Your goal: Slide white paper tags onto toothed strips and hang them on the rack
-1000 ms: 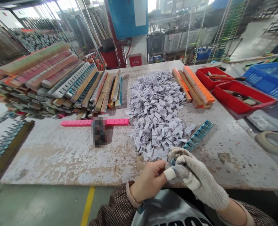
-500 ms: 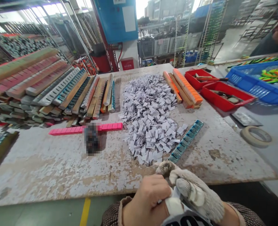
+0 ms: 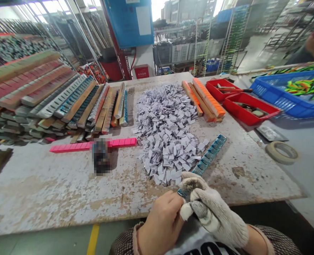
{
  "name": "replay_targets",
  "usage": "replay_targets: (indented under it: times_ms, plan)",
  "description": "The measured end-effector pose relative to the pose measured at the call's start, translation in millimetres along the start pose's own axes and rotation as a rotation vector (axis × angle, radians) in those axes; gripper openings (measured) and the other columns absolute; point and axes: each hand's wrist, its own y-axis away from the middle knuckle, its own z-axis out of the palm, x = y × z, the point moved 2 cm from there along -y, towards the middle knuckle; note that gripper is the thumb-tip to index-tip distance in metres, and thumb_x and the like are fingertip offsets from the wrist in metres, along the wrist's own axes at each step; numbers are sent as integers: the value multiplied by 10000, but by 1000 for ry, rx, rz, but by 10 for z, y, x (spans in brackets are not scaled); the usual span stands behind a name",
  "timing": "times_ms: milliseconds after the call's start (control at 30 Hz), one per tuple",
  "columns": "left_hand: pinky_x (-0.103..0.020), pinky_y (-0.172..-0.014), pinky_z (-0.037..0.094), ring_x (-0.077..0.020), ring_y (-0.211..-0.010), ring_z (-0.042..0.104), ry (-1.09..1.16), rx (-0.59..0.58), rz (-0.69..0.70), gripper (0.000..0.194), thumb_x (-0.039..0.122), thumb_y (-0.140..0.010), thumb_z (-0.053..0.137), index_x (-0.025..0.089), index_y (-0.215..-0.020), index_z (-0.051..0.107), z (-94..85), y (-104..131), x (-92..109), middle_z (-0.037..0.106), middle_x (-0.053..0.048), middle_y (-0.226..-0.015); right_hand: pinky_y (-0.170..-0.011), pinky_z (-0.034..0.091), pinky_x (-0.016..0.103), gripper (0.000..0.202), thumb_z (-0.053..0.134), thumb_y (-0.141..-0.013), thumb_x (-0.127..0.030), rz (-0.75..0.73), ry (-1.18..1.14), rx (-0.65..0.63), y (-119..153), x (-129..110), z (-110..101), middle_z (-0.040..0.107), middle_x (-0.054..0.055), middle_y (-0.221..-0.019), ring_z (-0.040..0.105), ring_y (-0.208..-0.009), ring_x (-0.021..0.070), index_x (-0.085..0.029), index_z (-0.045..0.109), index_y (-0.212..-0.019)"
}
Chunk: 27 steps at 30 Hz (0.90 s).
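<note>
Ungloved L hand (image 3: 162,221) & white-knit-gloved R hand (image 3: 215,214) both closed, exact grip hidden, w/ long glittery teal notched bar (image 3: 209,154) at 1 o'clock, prob. light, stiff, slickish, best held mid-length, near white flat-chip pile (image 3: 170,141) at 12 o'clock.

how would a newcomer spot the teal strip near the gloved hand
On the worn worktable, find the big pile of white pieces. At its near right edge, the notched, glittery teal strip slants down to the gloved right hand. The orange strips lie farther back, and other teal ones sit in the stack at left.
</note>
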Motion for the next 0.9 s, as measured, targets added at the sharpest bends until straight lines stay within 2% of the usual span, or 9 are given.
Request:
replay_targets:
  times_ms: [133,200,233,300,367,467,600,767,900]
  plan:
    - [-376,-781,512,-261,-870,629,-97,7,-123,280,440,-1031,525,186,-994,637,-112,92,-189,702,-98,-927,-301,373,259,389,583,-1015,-480,-171,332,145,-109,-171,-451,675,117,-1133,522,-495,160,-281,542,-1346]
    - [-430,-877,543,-296,-992,654,-61,-9,-217,415,511,-962,642,178,-1208,627,-179,219,-294,710,-123,-1073,-253,294,267,286,482,-1062,-426,-304,485,205,-189,-211,-695,698,107,-1067,463,-421,153,-287,545,-1303]
    - [-441,-904,552,-304,-1030,662,-31,-32,-246,513,544,-929,683,183,-1285,607,-197,295,-334,707,-129,-1128,-256,311,274,251,474,-1071,-395,-320,516,218,-226,-204,-787,703,103,-1058,479,-423,158,-286,544,-1285]
    - [-458,-952,559,-319,-1098,664,15,-103,-276,636,591,-882,729,203,-1365,583,-192,440,-382,695,-136,-1214,-365,495,318,214,449,-1076,-313,-498,783,244,-265,-200,-865,698,119,-1125,636,-594,210,-269,556,-1256]
    - [-474,-1004,547,-328,-1159,651,46,-169,-284,670,598,-870,743,219,-1396,573,-148,550,-398,677,-141,-1279,-696,647,431,117,497,-1050,-261,-668,1066,212,-274,-190,-820,689,109,-1196,703,-988,290,-263,611,-1078]
    - [-496,-1053,523,-330,-1206,626,65,-212,-297,650,548,-893,735,230,-1428,548,-73,627,-395,652,-151,-1323,-1028,540,566,159,587,-992,-195,-813,1345,86,-272,-197,-676,684,80,-1215,549,-1313,343,-236,581,-839]
    - [-499,-1051,527,-332,-1200,618,47,-201,-324,627,397,-850,773,241,-1416,553,-16,653,-399,651,-136,-1310,-1020,534,553,121,552,-972,-128,-917,1550,-19,-279,-207,-540,667,112,-1183,553,-1298,342,-202,596,-888]
    - [-500,-1091,502,-317,-1245,590,26,-180,-298,685,147,-798,680,241,-1448,486,71,708,-444,613,-136,-1364,-1020,521,593,141,523,-970,-126,-889,1662,-56,-334,-124,-451,657,141,-1094,575,-1240,369,-169,626,-885]
    - [-496,-1085,509,-315,-1244,592,28,-161,-263,704,107,-779,646,222,-1450,468,129,732,-482,604,-144,-1358,-1047,514,584,171,510,-971,-131,-849,1678,-91,-389,-76,-438,645,144,-1060,572,-1233,356,-174,631,-858]
